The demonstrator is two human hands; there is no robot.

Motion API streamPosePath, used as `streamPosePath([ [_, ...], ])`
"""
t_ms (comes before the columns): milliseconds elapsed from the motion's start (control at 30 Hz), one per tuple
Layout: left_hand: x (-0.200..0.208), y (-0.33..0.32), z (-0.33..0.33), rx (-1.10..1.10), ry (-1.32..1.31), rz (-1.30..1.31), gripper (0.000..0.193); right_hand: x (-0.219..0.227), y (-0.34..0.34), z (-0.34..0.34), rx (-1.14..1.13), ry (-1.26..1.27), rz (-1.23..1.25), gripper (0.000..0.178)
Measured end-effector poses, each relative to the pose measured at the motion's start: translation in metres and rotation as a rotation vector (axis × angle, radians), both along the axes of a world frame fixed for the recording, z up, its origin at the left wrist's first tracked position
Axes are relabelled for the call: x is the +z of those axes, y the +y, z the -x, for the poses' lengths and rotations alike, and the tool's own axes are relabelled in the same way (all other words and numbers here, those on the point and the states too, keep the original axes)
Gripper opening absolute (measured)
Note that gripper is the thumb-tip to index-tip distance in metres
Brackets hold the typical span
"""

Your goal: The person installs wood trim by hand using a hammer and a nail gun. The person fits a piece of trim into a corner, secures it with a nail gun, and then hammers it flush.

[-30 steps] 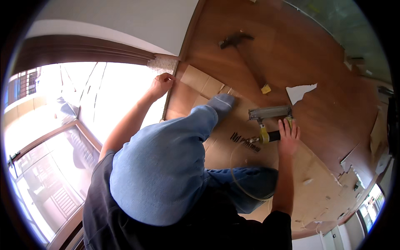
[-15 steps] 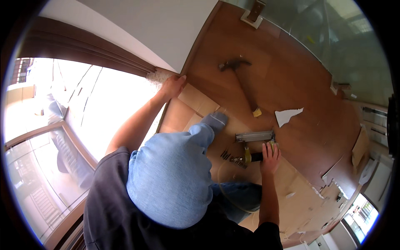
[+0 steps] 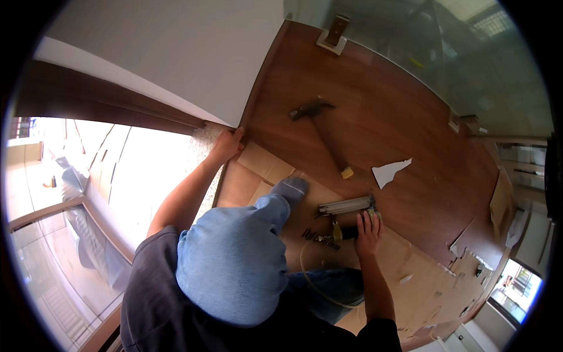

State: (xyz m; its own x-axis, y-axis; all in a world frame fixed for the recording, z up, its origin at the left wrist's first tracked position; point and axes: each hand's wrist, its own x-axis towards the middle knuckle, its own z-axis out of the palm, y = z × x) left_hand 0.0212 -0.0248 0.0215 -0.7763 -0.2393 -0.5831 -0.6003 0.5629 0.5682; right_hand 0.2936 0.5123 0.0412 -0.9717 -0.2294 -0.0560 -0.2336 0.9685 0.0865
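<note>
At the foot of the white wall corner, my left hand (image 3: 225, 145) has its fingers curled over the floor edge beside the doorway. Whatever lies under those fingers is hidden. My right hand (image 3: 368, 230) is closed on the rear part of a nail gun (image 3: 336, 232), which lies on its side with its long metallic magazine (image 3: 345, 206) toward the far side. A thin pale air hose (image 3: 304, 258) loops from it past my knee. My bent leg in light blue denim (image 3: 231, 264) fills the middle, its grey-socked foot (image 3: 291, 190) on the cardboard.
A hammer (image 3: 322, 138) lies on the brown floor, beyond a torn white scrap (image 3: 391, 172). Cardboard sheets (image 3: 404, 258) cover the floor nearby. Dark nail strips (image 3: 319, 237) lie by the nail gun. Glass panels (image 3: 399, 35) stand at the far right; a bright doorway (image 3: 158, 170) opens left.
My view has shifted, so the floor and tools appear lower and farther left. Both hands stay at the same places, the left at the wall corner, the right on the nail gun.
</note>
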Motion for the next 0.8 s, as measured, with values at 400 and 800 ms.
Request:
streamPosePath([
  [400,0.023,-0.050,-0.029,-0.262,-0.103,-0.159,0.036,0.092,-0.052,0.082,-0.231,-0.229,0.317,0.071],
  [800,0.214,-0.053,-0.037,-0.501,-0.328,0.274,0.033,-0.007,-0.142,0.241,-0.226,-0.183,0.477,0.061],
])
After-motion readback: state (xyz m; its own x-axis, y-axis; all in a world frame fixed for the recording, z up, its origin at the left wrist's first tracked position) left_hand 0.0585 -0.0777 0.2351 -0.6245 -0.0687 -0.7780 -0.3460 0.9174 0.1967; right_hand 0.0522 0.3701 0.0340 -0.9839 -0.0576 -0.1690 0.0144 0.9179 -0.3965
